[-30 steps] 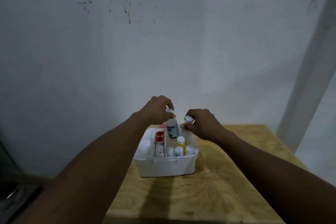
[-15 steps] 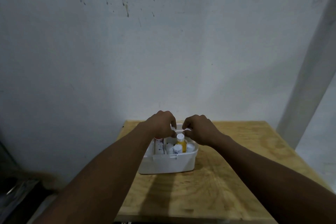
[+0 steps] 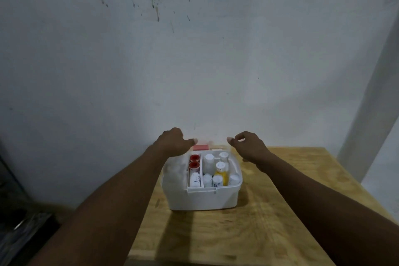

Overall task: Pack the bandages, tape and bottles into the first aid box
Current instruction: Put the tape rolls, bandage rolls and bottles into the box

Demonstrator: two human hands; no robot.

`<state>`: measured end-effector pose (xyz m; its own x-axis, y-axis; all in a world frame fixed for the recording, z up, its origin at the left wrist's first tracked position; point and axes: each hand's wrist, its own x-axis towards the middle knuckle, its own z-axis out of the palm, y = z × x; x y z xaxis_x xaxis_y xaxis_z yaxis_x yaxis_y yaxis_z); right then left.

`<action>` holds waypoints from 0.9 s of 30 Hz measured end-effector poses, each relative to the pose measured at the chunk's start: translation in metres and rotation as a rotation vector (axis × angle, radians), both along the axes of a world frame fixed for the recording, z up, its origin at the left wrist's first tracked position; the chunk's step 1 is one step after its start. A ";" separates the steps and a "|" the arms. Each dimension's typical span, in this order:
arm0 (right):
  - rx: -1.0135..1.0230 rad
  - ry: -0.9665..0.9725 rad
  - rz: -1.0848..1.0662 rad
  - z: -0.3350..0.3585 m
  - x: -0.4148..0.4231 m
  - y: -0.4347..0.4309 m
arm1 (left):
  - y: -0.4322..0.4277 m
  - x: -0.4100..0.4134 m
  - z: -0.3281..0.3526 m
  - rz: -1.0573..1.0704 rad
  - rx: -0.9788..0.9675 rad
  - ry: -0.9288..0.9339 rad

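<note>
First aid box (image 3: 203,198) on worktop (image 3: 269,222), near edge; bottles (image 3: 220,171) now all upright inside, red-capped tape (image 3: 194,161) in left slot; left hand (image 3: 172,141) and right hand (image 3: 248,146) withdrawn beyond the rim, both loosely open and empty; packing likely finished.

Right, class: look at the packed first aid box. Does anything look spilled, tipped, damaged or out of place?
Nothing stands out. The bottles, including the yellow bottle, stand upright in the first aid box, with two red-capped items in the narrow middle slot. No spill shows on the wooden table. Both hands hover empty behind the box.
</note>
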<state>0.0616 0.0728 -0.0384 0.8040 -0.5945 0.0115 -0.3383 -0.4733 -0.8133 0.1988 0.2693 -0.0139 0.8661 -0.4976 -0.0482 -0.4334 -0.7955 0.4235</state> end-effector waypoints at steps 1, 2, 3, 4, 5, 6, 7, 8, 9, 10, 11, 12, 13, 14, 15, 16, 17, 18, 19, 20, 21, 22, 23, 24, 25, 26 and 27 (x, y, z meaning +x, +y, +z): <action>0.109 0.026 -0.007 0.000 0.001 0.001 | 0.004 0.005 -0.005 0.057 -0.009 0.053; 0.203 0.053 -0.008 -0.001 0.003 0.002 | 0.007 0.009 -0.011 0.102 -0.024 0.119; 0.271 0.069 -0.006 -0.001 0.004 0.004 | 0.009 0.011 -0.015 0.136 -0.044 0.183; 0.323 0.074 -0.005 -0.003 0.006 0.004 | 0.011 0.012 -0.019 0.159 -0.063 0.237; 0.357 0.069 -0.004 -0.005 0.007 0.005 | 0.013 0.012 -0.022 0.173 -0.076 0.278; 0.381 0.059 -0.005 -0.007 0.009 0.005 | 0.014 0.011 -0.024 0.184 -0.087 0.308; 0.395 0.046 -0.005 -0.008 0.010 0.006 | 0.015 0.012 -0.026 0.194 -0.107 0.328; 0.406 0.037 -0.006 -0.009 0.011 0.007 | 0.015 0.013 -0.027 0.203 -0.132 0.345; 0.410 0.032 -0.007 -0.009 0.013 0.008 | 0.015 0.014 -0.028 0.213 -0.158 0.358; 0.409 0.027 -0.008 -0.010 0.014 0.008 | 0.015 0.015 -0.029 0.219 -0.179 0.364; 0.404 0.022 -0.008 -0.010 0.015 0.009 | 0.015 0.016 -0.029 0.223 -0.195 0.362; 0.401 0.019 -0.008 -0.010 0.016 0.009 | 0.015 0.016 -0.028 0.227 -0.206 0.356; 0.398 0.020 -0.005 -0.010 0.016 0.009 | 0.015 0.016 -0.028 0.232 -0.213 0.353; 0.404 0.020 -0.004 -0.009 0.016 0.008 | 0.015 0.016 -0.029 0.236 -0.221 0.350; 0.415 0.019 -0.004 -0.009 0.017 0.008 | 0.015 0.017 -0.029 0.238 -0.227 0.352; 0.430 0.016 -0.009 -0.008 0.016 0.009 | 0.016 0.017 -0.030 0.242 -0.233 0.358; 0.444 0.014 -0.017 -0.007 0.016 0.009 | 0.017 0.018 -0.031 0.249 -0.239 0.367; 0.455 0.012 -0.023 -0.007 0.017 0.010 | 0.018 0.020 -0.032 0.256 -0.245 0.376; 0.465 0.014 -0.026 -0.007 0.018 0.009 | 0.018 0.021 -0.033 0.263 -0.248 0.389; 0.476 0.018 -0.028 -0.007 0.019 0.009 | 0.018 0.023 -0.034 0.269 -0.248 0.401; 0.484 0.024 -0.029 -0.009 0.022 0.009 | 0.017 0.024 -0.036 0.271 -0.250 0.413; 0.489 0.029 -0.029 -0.010 0.024 0.009 | 0.016 0.023 -0.038 0.273 -0.251 0.423; 0.480 0.032 -0.029 -0.013 0.027 0.009 | 0.014 0.023 -0.040 0.276 -0.255 0.431; 0.459 0.032 -0.032 -0.014 0.029 0.009 | 0.013 0.023 -0.042 0.281 -0.263 0.428; 0.427 0.030 -0.038 -0.016 0.031 0.009 | 0.013 0.024 -0.045 0.286 -0.269 0.419; 0.392 0.027 -0.047 -0.019 0.032 0.009 | 0.014 0.025 -0.046 0.295 -0.281 0.414; 0.357 0.026 -0.056 -0.021 0.032 0.009 | 0.015 0.027 -0.046 0.305 -0.300 0.416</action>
